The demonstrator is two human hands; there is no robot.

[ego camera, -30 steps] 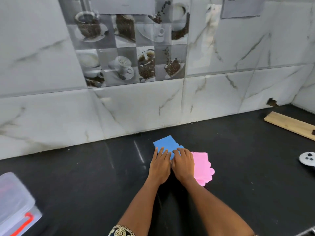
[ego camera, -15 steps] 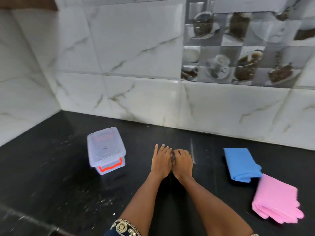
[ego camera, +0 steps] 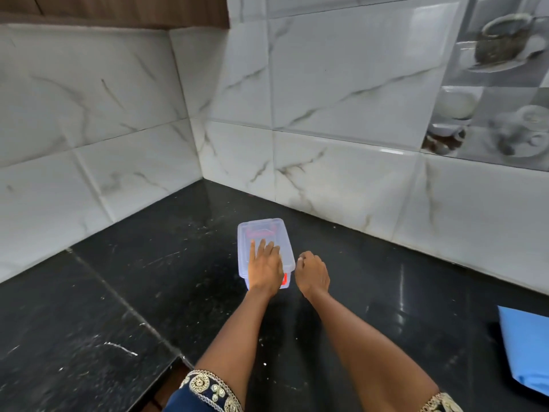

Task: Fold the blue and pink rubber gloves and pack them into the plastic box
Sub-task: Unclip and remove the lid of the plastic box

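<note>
Head view: one plastic box (ego camera: 261, 233), lid on, stands on the black counter (ego camera: 148, 292) with its long axis running away from the person; left hand (ego camera: 265, 267) lies flat on the lid, fingers straight; right hand (ego camera: 313, 273) hovers just beside its near right corner, loosely curled, holding nothing. One blue glove (ego camera: 528, 349), folded, lies well apart to the right, nearer the right hand; no pink glove is in view.

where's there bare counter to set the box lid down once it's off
Bare black counter lies left of the plastic box, out to the corner walls. More lies between the right hand and the blue glove. It is crowded at the box itself, where the left hand rests on the lid.
</note>
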